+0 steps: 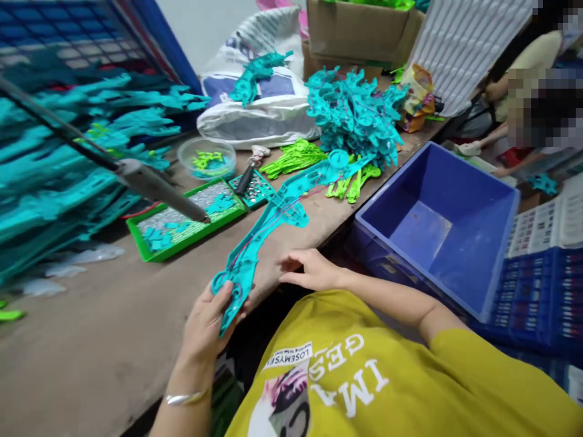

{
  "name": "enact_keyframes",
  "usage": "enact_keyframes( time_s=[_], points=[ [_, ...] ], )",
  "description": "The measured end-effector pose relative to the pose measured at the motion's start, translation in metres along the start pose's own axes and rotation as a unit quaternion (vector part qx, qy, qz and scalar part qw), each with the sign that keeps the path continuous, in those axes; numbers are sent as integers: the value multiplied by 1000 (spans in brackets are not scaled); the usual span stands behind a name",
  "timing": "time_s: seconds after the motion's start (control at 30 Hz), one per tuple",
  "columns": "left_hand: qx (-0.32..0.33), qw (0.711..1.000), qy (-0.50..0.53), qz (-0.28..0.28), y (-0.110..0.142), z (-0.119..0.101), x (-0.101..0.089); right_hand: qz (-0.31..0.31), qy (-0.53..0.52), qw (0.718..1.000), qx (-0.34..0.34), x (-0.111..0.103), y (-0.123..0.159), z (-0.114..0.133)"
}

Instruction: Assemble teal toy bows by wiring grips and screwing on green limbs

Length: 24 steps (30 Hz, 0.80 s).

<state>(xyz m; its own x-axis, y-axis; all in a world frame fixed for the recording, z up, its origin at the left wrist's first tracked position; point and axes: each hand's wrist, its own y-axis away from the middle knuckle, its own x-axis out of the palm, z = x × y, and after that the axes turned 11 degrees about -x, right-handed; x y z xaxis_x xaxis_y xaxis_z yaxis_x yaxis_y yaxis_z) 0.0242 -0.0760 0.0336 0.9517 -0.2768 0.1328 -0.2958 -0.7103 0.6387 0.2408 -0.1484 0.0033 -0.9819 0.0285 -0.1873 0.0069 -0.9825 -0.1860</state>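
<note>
My left hand (214, 315) is closed around the near end of a long teal plastic toy shell (268, 218). Its open ribbed inside faces up, and thin reddish wires run along it. The far end reaches over green plastic parts (355, 185) by a teal pile. My right hand (312, 270) is at the table edge, right of the shell and apart from it. Its fingers are loosely bent with a gap between them, and I see nothing in them. Left of the shell, a pen-shaped grey tool (159, 188), probably an electric screwdriver, hangs over a green tray (195, 227) of small metal and teal pieces.
Teal shells (355, 112) are heaped at the back, near a white sack (259, 121). More teal shells (91, 139) are stacked at left. A round clear tub (207, 176) and a small tray (262, 188) stand mid-table. A blue bin (387, 243) is at right; another person (523, 79) works beyond.
</note>
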Motion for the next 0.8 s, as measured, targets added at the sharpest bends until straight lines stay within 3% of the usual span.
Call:
enact_keyframes(
  time_s=[0.1, 0.23, 0.4, 0.5, 0.6, 0.7, 0.8],
  points=[
    [-44, 996, -17, -71, 9, 9, -51, 76, 74, 994, -9, 1, 14, -20],
    [-53, 994, -54, -77, 8, 24, -91, 74, 175, 981, -37, -6, 19, -31],
    [-66, 986, -128, -89, -9, 28, -101, 46, 227, 971, -60, -15, 20, -41],
    [-28, 970, -198, -140, -13, 22, -102, 32, 226, 970, -83, -21, 22, -47],
    [3, 955, -239, -178, -13, 17, -105, -21, 239, 965, -102, -31, 15, -52],
    [38, 950, -236, -199, -13, 20, -112, -95, 297, 939, -146, -43, -6, -56],
    [73, 949, -229, -206, -13, 31, -119, -99, 371, 907, -175, -54, -33, -61]
  ],
)
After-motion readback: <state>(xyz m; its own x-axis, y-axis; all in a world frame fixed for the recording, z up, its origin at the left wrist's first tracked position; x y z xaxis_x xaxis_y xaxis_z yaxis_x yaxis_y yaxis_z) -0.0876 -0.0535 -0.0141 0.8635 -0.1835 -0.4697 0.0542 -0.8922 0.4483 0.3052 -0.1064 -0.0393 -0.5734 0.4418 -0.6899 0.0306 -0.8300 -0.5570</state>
